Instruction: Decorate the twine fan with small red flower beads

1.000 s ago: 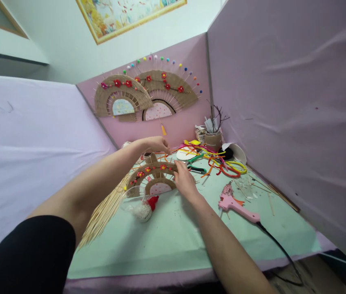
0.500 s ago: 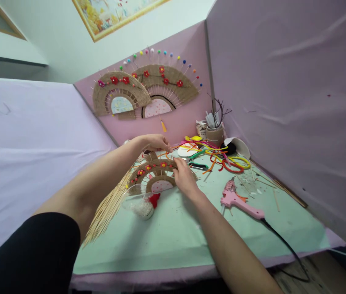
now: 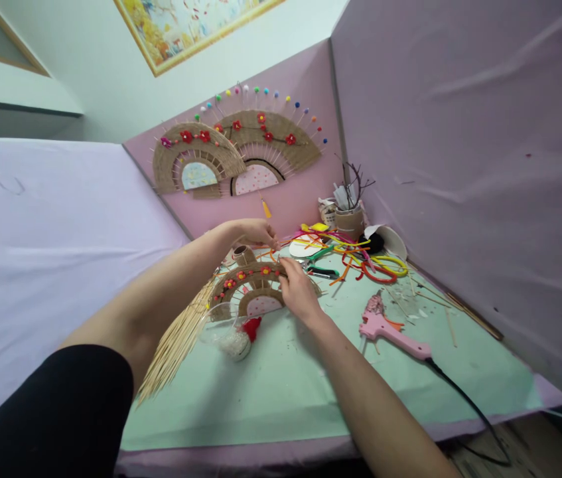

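Note:
A small brown fan-shaped craft (image 3: 255, 275) with red flowers and a pink dotted half-circle stands on the green-covered table. My right hand (image 3: 299, 289) is closed at its upper right side, fingers and thumb gripping the brown band. Just above and behind that spot is my left hand (image 3: 257, 232), its fingertips pinched together close to the right fingertips. Whatever lies between the left fingers is too small to make out. In front of the craft sits a clear container of white beads (image 3: 235, 344), with a red fuzzy piece (image 3: 251, 328) beside it.
A pink glue gun (image 3: 394, 337) with a black cord lies at right. Behind my right hand are green-handled pliers (image 3: 323, 272) and coloured pipe cleaners (image 3: 383, 271). Thin sticks (image 3: 176, 352) lie at left. Two larger fans (image 3: 281, 143) hang on the pink back panel.
The view has shifted slightly. Both hands keep nearly the same places at the craft, with only a small shift of the fingers.

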### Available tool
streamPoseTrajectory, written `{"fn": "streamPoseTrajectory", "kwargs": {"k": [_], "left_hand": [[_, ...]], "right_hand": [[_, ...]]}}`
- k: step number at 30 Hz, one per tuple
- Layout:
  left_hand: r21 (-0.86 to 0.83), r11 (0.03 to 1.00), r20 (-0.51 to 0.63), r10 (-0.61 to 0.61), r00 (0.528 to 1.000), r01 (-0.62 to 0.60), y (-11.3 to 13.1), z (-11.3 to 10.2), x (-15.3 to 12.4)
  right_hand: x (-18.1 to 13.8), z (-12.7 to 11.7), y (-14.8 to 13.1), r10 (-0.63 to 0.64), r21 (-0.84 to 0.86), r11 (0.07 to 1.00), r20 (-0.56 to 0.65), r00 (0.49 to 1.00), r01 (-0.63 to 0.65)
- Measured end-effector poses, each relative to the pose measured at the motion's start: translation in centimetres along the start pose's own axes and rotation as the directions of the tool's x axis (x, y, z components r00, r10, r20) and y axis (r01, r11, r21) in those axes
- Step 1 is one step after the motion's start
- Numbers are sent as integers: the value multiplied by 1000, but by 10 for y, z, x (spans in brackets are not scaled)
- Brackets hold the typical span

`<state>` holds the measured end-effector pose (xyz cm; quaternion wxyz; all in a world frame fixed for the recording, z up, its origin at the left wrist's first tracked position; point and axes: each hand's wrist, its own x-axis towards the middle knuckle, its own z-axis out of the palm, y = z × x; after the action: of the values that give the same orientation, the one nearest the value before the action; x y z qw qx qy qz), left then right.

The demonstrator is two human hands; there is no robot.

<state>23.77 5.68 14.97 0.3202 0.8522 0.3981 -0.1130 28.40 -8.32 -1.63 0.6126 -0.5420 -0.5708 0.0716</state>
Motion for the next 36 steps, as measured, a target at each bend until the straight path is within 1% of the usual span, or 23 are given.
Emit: {"fn": "streamPoseTrajectory", "kwargs": {"k": [3,6,11,17,26,30,34,36], "left_hand": [[30,1000,15,-1,1000,1,2,0,-1],[96,995,6,-9,1000,8,0,0,1],[172,985,-3,17,1000,-16,-4,-3,6],[311,950,-28,36,999,-26,-2,-3,7],[414,910,-57,22,998,3,8,1,2],[432,902,-65,29,997,2,12,1,0],[473,881,-105,22,994,31,14,2,-1],[473,881,-101,18,995,32,13,2,-1]], "right_hand": [[0,1,1,-5,15,1000,-19,1000,5],[1,3,4,-10,34,999,-27,1000,10],[1,6,6,-19,27,999,-2,1000,19],[1,6,6,-25,22,999,7,1000,25],[2,5,6,-38,16,999,4,999,37],[1,5,6,-39,15,999,4,999,39],[1,5,6,-37,19,999,6,999,37],[1,5,7,-32,18,999,7,999,32]]}}
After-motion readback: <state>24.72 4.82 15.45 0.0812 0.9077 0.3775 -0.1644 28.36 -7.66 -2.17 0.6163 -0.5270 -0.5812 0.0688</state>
